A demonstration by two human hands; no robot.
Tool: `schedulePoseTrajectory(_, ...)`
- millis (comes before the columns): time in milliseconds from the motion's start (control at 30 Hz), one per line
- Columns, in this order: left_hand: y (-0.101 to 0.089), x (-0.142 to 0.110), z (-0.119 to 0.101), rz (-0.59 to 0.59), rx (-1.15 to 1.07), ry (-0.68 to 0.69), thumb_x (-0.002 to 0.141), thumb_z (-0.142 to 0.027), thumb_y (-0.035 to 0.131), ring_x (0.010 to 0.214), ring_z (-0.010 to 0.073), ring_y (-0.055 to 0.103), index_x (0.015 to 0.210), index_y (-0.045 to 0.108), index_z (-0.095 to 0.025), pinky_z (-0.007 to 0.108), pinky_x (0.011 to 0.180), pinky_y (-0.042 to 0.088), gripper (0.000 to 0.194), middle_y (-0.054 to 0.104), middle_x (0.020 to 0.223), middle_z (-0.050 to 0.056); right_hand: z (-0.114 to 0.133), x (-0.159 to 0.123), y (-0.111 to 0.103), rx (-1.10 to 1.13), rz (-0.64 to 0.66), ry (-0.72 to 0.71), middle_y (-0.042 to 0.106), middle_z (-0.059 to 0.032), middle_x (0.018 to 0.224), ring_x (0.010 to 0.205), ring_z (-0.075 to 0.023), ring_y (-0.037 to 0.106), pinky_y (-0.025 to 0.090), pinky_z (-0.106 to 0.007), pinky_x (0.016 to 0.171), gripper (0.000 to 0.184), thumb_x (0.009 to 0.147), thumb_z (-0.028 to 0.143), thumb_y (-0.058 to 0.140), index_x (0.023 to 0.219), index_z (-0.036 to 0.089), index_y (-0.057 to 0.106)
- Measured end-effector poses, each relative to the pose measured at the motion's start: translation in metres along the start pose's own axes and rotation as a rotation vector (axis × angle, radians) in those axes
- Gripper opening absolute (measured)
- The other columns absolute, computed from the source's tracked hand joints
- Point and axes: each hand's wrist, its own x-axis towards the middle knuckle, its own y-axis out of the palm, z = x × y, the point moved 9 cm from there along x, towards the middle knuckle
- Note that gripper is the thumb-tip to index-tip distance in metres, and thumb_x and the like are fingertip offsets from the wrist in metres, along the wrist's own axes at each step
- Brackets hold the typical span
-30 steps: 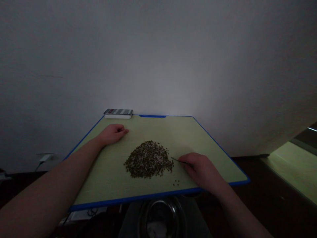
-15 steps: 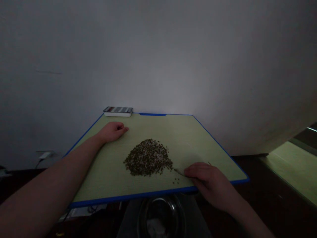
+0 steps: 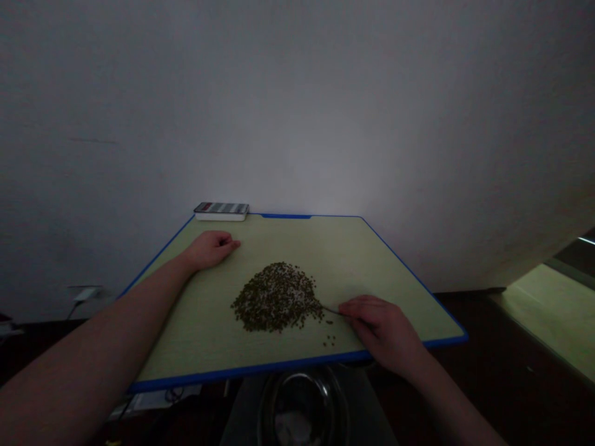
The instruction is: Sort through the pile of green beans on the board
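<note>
A heap of small green-brown beans mixed with pale grains [image 3: 276,297] lies on a light folding tabletop [image 3: 344,248] edged in blue. My right hand [image 3: 379,325] is closed in a pinch on a thin, dark, slender tool [image 3: 331,310], whose tip meets the heap's right edge; whether it is tweezers or a small spoon I cannot make out. Several loose beans [image 3: 330,341] lie just in front of that tip. My left hand [image 3: 211,249] rests on the tabletop behind and left of the heap, fingers curled in with nothing visible in them.
At the back left corner a phone [image 3: 222,207] lies on a white box [image 3: 220,217]. Below the front edge stands a round shiny metal bowl [image 3: 341,409] with something pale inside. A wall [image 3: 297,111] rises behind the table. A plug with a cord [image 3: 86,294] is at left.
My right hand has moved left and slightly up, bringing the tool's tip to the heap's edge. My left hand stays in place.
</note>
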Motion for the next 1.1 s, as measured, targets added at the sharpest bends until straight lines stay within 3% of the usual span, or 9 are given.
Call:
schedulePoseTrajectory(500, 0.001, 0.001, 0.001, -0.004, -0.017, 0.022, 0.073, -0.051, 0.043, 0.050, 0.0113, 0.036, 0.053, 0.043, -0.019, 0.025, 0.049, 0.025, 0.038, 0.036, 0.048, -0.003, 0.013, -0.023, -0.007, -0.080, 0.017, -0.080, 0.070, -0.0036, 0.093, 0.090, -0.0156, 0.063, 0.051, -0.030, 0.081, 0.030, 0.081, 0.010, 0.047, 0.100, 0.022, 0.067)
schedulePoseTrajectory(900, 0.001, 0.001, 0.000, -0.001, -0.015, 0.023, 0.073, -0.052, 0.042, 0.050, 0.0115, 0.037, 0.053, 0.041, -0.019, 0.025, 0.049, 0.026, 0.039, 0.037, 0.049, -0.003, 0.029, -0.020, 0.002, -0.118, -0.026, -0.120, 0.071, -0.0048, 0.095, 0.087, -0.0165, 0.064, 0.052, -0.032, 0.081, 0.033, 0.079, 0.008, 0.046, 0.101, 0.022, 0.067)
schedulePoseTrajectory(1100, 0.002, 0.001, 0.002, 0.002, -0.018, 0.003, 0.072, -0.052, 0.043, 0.049, 0.0113, 0.036, 0.053, 0.044, -0.019, 0.025, 0.047, 0.025, 0.038, 0.037, 0.048, -0.003, 0.014, -0.019, 0.001, -0.222, -0.075, -0.035, 0.070, -0.0052, 0.095, 0.086, -0.0178, 0.064, 0.052, -0.034, 0.081, 0.031, 0.079, 0.010, 0.047, 0.099, 0.022, 0.068)
